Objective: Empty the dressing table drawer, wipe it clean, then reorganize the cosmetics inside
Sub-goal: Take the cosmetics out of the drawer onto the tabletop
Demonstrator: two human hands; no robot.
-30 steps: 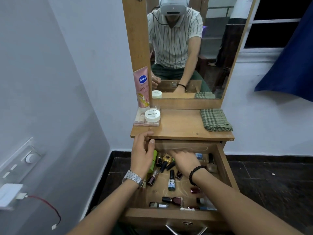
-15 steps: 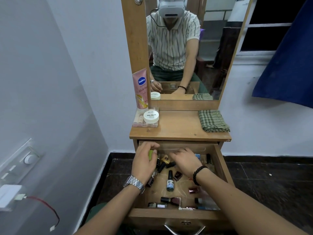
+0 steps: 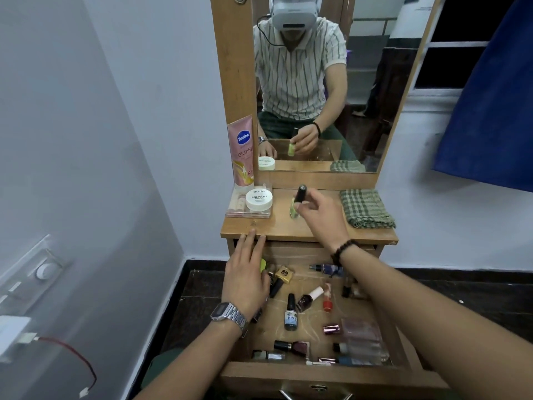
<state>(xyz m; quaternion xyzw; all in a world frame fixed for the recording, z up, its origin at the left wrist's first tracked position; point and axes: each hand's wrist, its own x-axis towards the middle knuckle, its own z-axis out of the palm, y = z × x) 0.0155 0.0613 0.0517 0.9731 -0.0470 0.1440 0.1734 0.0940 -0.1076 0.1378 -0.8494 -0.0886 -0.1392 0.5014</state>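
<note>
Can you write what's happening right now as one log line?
step: emptying drawer | right hand: setting green polish bottle on tabletop | left hand: in drawer, on green item

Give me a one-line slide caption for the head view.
Right hand sets a green nail polish bottle on the dressing tabletop; left hand reaches into the cluttered open drawer.

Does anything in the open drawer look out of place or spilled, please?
Nothing looks spilled. The drawer is a jumble: small bottles lie on their sides at all angles, such as the red-capped bottle and the blue-labelled bottle. Pale scuff marks streak its wooden floor.
</note>
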